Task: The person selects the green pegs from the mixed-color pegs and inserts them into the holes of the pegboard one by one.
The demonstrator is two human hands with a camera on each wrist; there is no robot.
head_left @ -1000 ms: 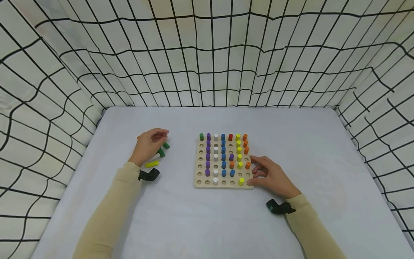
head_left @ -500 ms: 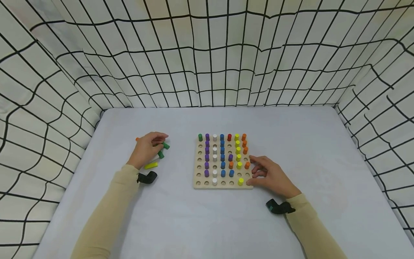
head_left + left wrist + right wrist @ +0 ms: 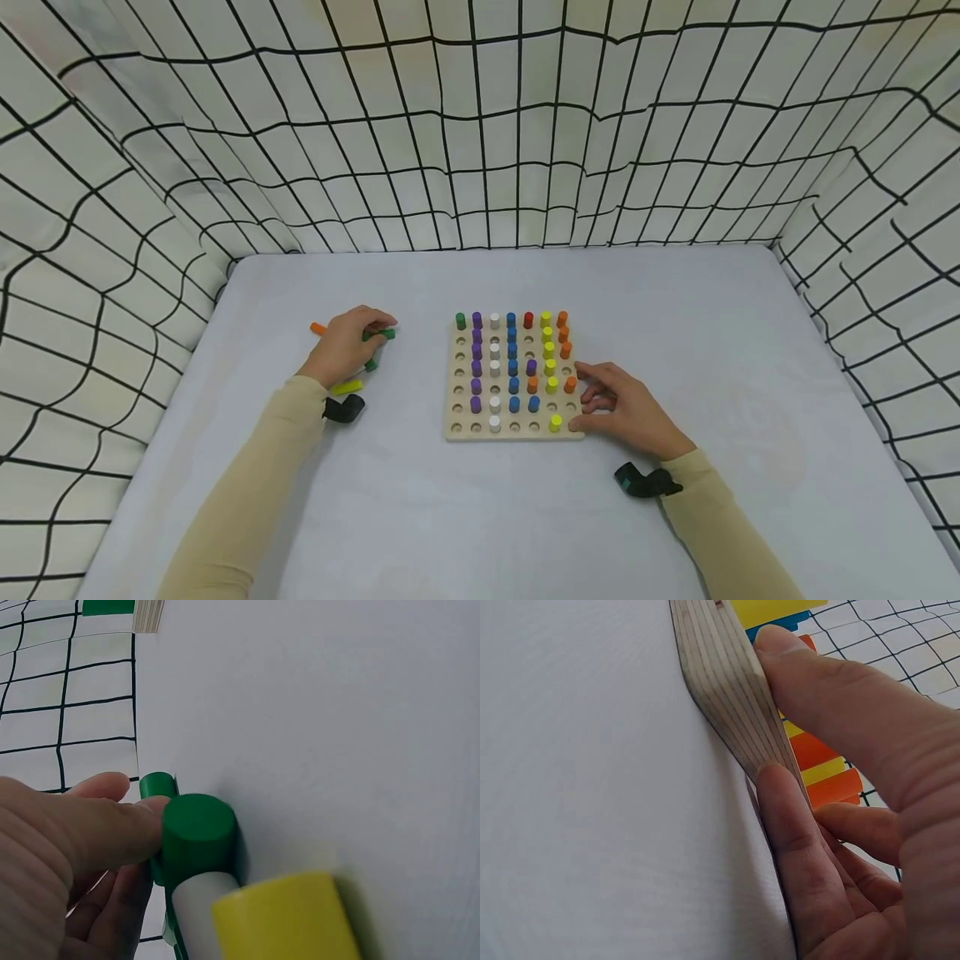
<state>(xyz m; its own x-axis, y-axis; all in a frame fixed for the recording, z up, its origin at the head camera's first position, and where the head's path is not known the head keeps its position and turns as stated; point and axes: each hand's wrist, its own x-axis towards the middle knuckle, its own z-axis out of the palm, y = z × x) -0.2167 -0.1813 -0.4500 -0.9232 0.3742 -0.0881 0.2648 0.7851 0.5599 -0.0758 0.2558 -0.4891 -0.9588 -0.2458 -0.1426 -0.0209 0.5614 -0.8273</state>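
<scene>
A wooden pegboard [image 3: 513, 433] lies mid-table, bearing colored pegs in rows among bare holes. At its right side, my right hand [image 3: 626, 408] grips the edge, thumb over the near corner and fingers along the side [image 3: 727, 690]. To the left of the board, thumb and fingers of my left hand [image 3: 347, 343] pinch a green peg [image 3: 156, 784] lying on the table. Close beside that hand are another green peg [image 3: 199, 832], a white peg [image 3: 201, 911] and a yellow peg [image 3: 289, 922]. The left palm hides part of this pile in the head view.
An orange peg [image 3: 318, 328] pokes out beyond the left hand. The white table [image 3: 480, 517] is bounded at the back and sides by white walls with black netting [image 3: 510, 142]. Each wrist wears a black camera mount [image 3: 647, 482].
The left thumb and fingers have closed on the green peg, which has turned slightly. More of the orange peg shows. The right hand stays at the board; the head view has shifted slightly.
</scene>
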